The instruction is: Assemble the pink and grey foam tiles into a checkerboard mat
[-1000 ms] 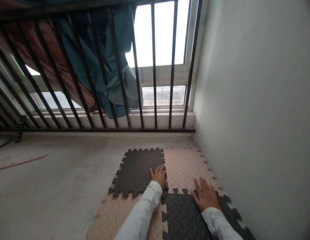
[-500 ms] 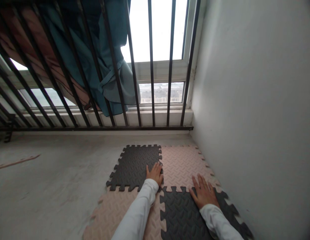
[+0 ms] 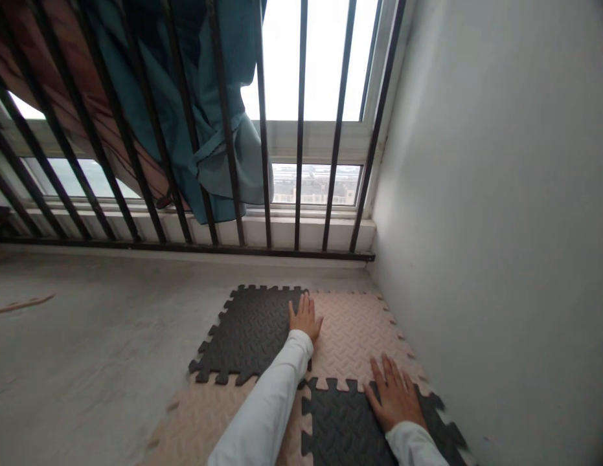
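Interlocking foam mat tiles lie on the floor in a two-by-two checker. My left hand (image 3: 305, 317) rests with fingers spread over the seam between the far dark grey tile (image 3: 252, 330) and the far pink tile (image 3: 350, 330). Flat and spread, my right hand (image 3: 394, 391) covers the joint of the far pink tile and the near dark grey tile (image 3: 347, 424). The near pink tile (image 3: 208, 414) lies partly under my left sleeve. Neither hand grasps anything.
A black metal railing (image 3: 267, 250) runs along the window side, with blue cloth (image 3: 204, 149) hanging behind its bars. A white wall (image 3: 500, 226) borders the mat on the right. A thin pink strip (image 3: 22, 304) lies on the grey floor (image 3: 97, 356) at left.
My left hand has slid farther along the seam, toward the railing. My right hand has stayed near the joint of the right-hand tiles. The view has shifted slightly.
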The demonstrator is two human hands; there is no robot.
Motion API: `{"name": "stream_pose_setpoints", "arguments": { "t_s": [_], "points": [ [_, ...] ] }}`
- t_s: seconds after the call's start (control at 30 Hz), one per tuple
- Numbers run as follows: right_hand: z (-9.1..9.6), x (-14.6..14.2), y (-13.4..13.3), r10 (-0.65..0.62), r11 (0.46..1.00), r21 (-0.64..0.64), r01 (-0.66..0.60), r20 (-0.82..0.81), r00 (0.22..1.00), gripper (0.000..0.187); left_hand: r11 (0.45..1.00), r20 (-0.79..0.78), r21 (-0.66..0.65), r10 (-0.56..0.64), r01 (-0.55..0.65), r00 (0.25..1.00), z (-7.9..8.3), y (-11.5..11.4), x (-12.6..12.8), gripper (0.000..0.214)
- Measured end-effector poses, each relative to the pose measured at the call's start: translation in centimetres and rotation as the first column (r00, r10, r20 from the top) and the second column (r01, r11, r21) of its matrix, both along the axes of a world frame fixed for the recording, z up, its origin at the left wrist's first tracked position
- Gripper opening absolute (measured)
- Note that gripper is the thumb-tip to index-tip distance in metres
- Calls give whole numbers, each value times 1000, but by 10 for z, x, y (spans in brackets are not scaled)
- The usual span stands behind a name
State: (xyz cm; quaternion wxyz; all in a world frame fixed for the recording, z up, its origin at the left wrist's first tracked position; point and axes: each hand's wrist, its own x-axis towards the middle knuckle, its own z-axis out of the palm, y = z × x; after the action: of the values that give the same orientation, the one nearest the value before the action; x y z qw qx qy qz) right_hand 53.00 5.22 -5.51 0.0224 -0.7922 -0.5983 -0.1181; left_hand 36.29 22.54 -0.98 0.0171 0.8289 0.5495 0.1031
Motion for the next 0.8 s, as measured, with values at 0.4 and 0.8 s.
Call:
{"name": "stream_pose_setpoints", "arguments": {
  "t_s": [0.4, 0.8],
  "points": [
    [-9, 5, 0, 7, 1000, 14, -7, 22, 1000, 60, 986, -6, -129, -108, 106, 994, -27, 50, -4, 61],
    [6, 2, -4, 20, 999, -49, -18, 34, 999, 58, 984, -2, -120, -130, 129, 991, -22, 33, -5, 64]
  ]
}}
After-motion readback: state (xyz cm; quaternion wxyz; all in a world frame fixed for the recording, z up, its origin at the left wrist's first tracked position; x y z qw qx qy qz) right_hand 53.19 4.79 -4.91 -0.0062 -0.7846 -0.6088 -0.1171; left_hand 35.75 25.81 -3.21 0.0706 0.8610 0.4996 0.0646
